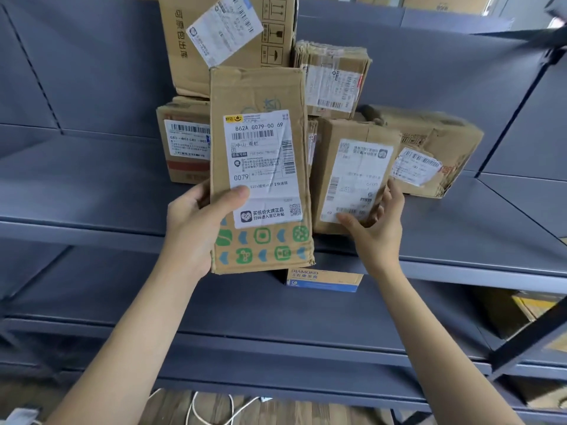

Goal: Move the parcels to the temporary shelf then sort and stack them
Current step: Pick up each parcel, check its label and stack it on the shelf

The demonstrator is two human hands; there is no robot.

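- The two bare forearms come up from the bottom edge, nearest of all, above a strip of wooden floor with a white cable (pixel 196 406) lying between them.
- The grey-blue metal shelf (pixel 460 228) stands behind both hands, its smooth flat boards stacked in tiers above and below them.
- A large brown corrugated cardboard box with a slanted white label (pixel 227 35) sits highest, up beyond the left hand, on top of the pile.
- A wide, crumpled brown cardboard parcel (pixel 441 139) lies on the shelf board just beyond the right hand, its torn label peeling.
- The tall flat brown cardboard parcel with green and blue printed icons (pixel 260 167) is held upright in front of the pile; its creased white shipping label faces the camera.
- The left hand (pixel 196 228) grips that parcel by its lower left edge, thumb pressed across the label, fingers hidden behind.
- An upright brown cardboard parcel with a wrinkled white label (pixel 352 176) stands on the shelf just right of the held one.
- The right hand (pixel 377 228) is half open, its thumb and fingertips touching this parcel's lower right corner, not closed around it.
- A squat brown box with a barcode label (pixel 184 139) sits above the left hand, partly hidden.
- A ragged taped cardboard parcel (pixel 333 75) rests above the right hand.
- A small blue and tan carton (pixel 325 280) lies one tier down, between the wrists.
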